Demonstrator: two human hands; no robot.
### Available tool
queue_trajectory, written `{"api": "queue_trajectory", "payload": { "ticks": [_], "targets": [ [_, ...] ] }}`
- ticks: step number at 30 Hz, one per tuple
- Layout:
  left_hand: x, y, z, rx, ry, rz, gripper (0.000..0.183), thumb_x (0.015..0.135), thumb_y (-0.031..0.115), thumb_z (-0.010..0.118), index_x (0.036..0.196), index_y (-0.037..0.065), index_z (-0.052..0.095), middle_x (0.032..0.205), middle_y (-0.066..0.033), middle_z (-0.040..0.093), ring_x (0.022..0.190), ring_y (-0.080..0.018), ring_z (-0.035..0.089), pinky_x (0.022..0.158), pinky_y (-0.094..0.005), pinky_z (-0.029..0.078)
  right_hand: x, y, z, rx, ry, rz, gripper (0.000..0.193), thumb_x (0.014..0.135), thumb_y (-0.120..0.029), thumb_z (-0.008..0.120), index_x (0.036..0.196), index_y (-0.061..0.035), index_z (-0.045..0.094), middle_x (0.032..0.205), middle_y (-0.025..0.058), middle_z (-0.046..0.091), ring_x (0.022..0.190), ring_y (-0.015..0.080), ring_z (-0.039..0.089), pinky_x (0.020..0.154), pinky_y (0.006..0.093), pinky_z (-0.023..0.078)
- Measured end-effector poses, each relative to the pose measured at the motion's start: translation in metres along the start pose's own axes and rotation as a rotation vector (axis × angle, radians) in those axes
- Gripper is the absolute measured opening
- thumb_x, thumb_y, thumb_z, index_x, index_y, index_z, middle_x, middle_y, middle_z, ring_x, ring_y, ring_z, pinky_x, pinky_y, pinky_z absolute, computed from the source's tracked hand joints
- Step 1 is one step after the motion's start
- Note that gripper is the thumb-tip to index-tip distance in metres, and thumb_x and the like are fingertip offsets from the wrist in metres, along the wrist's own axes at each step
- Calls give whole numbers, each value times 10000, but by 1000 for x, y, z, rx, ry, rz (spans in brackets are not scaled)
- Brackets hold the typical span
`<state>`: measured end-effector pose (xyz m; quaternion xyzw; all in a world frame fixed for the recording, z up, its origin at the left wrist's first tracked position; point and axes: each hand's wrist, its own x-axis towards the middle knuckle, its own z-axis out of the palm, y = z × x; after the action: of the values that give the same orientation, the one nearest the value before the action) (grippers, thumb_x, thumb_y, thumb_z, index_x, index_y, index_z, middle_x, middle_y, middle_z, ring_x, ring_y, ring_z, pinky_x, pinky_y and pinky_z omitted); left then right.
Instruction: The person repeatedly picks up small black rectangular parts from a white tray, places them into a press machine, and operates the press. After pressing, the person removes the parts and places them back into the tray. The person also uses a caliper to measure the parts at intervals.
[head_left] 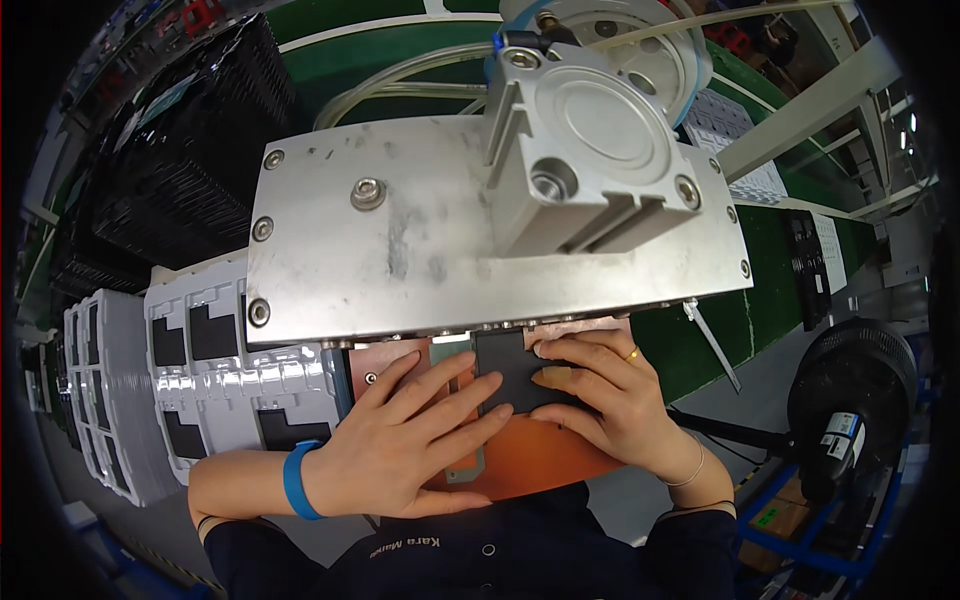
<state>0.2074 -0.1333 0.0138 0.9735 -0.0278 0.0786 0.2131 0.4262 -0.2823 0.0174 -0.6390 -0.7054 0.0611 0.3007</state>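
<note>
A dark grey flat rectangular piece (508, 365) lies under the front edge of a metal press plate (430, 220), above an orange board (570, 455). My right hand (615, 390) grips its right side, with curled fingertips on the edge and the thumb by the near corner. Stretched out and spread, my left hand (400, 435) rests over the fixture, its fingertips touching the piece's left edge. A copper-coloured block (375, 362) shows beyond the left fingers. The far end of the grey piece is hidden under the press.
A square air cylinder (590, 140) stands on the press plate. White trays (240, 375) with dark pieces sit at left, below black crates (190, 150). At right are a black fan (850, 390) and a green bench surface (690, 335).
</note>
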Motion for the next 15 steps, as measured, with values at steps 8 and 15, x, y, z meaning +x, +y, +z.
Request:
{"api": "queue_trajectory", "payload": {
  "ticks": [8,15],
  "targets": [
    [-1,1,-1,-27,-1,-16,679,828,667,592,1283,165,637,1384,-88,542,1298,-333,451,1084,-515,292,0,-1,-1,13,-16,7,318,692,-216,814,941,-72,680,1142,63,646,999,232,575,824,331,483],
    [-1,0,0,-45,12,-14,666,814,652,619,1271,168,644,1368,-80,556,1246,-330,478,960,-461,386,-2,-3,-1,-6,-21,33,316,704,-235,824,946,-89,684,1063,49,650,931,228,577,789,334,466]
  ]
}}
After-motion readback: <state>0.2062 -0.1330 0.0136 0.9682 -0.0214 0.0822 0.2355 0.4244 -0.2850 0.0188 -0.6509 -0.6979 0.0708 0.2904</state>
